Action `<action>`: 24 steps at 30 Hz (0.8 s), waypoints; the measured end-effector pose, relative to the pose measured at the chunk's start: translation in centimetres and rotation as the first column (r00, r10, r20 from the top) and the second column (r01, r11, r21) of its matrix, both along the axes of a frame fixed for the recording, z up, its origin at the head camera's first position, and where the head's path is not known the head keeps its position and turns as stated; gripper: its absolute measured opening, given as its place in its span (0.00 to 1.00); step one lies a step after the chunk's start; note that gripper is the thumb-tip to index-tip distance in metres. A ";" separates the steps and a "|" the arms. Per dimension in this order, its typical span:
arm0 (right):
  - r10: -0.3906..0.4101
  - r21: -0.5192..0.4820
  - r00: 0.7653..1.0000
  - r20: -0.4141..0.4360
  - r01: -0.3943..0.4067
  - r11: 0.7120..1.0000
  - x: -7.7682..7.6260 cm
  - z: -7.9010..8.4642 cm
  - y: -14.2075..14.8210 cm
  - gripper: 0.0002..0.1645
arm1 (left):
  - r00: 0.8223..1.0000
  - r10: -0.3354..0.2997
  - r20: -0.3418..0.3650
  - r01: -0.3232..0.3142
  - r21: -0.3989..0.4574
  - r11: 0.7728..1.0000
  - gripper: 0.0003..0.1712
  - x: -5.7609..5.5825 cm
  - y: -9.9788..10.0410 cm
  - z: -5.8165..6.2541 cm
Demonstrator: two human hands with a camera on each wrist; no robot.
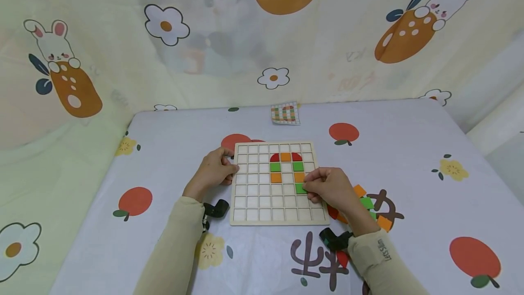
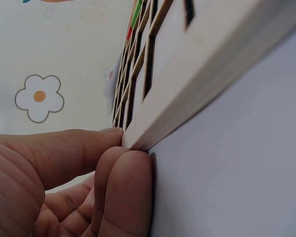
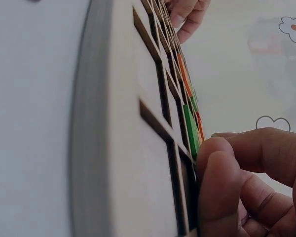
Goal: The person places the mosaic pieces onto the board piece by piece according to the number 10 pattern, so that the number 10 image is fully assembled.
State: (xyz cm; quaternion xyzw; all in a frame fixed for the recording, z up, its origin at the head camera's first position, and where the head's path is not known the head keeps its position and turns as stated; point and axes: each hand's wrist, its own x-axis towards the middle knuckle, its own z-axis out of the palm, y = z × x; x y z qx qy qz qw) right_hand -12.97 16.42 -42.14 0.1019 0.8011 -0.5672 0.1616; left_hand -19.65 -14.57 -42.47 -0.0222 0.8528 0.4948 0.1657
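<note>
A pale wooden grid board (image 1: pixel 254 201) lies on the table with colored tiles in its upper right cells. In the head view my left hand (image 1: pixel 214 167) is at its left edge; the left wrist view shows thumb and finger pinching the rim. My right hand (image 1: pixel 329 188) reaches over the right side, fingertips on a green square tile (image 1: pixel 300 189) at the foot of the right column. Seen from the right wrist, thumb and forefinger are bent together at the near edge of that green tile (image 3: pixel 191 131), which sits in a cell; the fingers partly cover it.
Loose orange, green and red tiles (image 1: pixel 367 203) lie right of the board, partly under my right forearm. One red tile (image 1: pixel 342 259) is nearer me. A small patterned card (image 1: pixel 285 113) stands at the back of the table, before a printed curtain (image 1: pixel 221 58).
</note>
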 end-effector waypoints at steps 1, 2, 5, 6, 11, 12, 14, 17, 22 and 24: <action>0.000 -0.002 1.000 -0.004 0.000 1.000 0.0 0.0 0.0 0.13 | 1.000 -0.001 -0.002 0.001 -0.002 1.000 0.23 0.0 0.0 0.0; 0.001 -0.003 1.000 -0.007 -0.001 1.000 0.0 0.0 0.0 0.13 | 1.000 -0.002 -0.003 0.002 -0.002 1.000 0.23 0.0 0.0 0.0; 0.005 -0.010 1.000 -0.017 -0.005 1.000 0.1 0.0 0.0 0.13 | 1.000 -0.007 -0.009 0.007 -0.005 1.000 0.23 -0.1 0.0 0.0; 0.008 -0.011 1.000 -0.023 -0.009 1.000 0.2 0.1 0.1 0.13 | 1.000 -0.008 -0.009 0.008 -0.004 1.000 0.23 -0.1 0.0 0.1; 0.004 -0.021 0.998 -0.060 -0.006 1.000 0.8 0.9 0.8 0.14 | 1.000 -0.009 -0.011 0.009 0.002 1.000 0.22 0.0 0.0 0.0; 0.001 -0.014 0.998 -0.065 -0.002 1.000 0.9 1.2 1.1 0.14 | 1.000 -0.007 -0.010 0.007 0.003 1.000 0.22 0.0 0.0 0.0; -0.008 0.012 0.998 -0.064 0.009 1.000 1.3 1.7 1.7 0.15 | 1.000 -0.005 -0.012 0.005 0.001 1.000 0.22 0.0 0.0 -0.1; -0.001 0.090 0.998 -0.064 0.006 0.996 1.7 2.0 2.8 0.14 | 1.000 0.004 -0.008 -0.004 0.002 1.000 0.22 0.0 0.0 0.0; 0.005 0.202 1.000 -0.023 0.000 0.979 2.9 1.7 4.6 0.14 | 1.000 0.000 0.000 0.000 0.000 1.000 0.23 -0.1 0.0 -0.1; -0.001 0.241 1.000 -0.010 0.003 0.971 3.4 1.6 5.1 0.14 | 1.000 -0.002 0.002 0.002 -0.003 1.000 0.23 -0.1 0.0 -0.2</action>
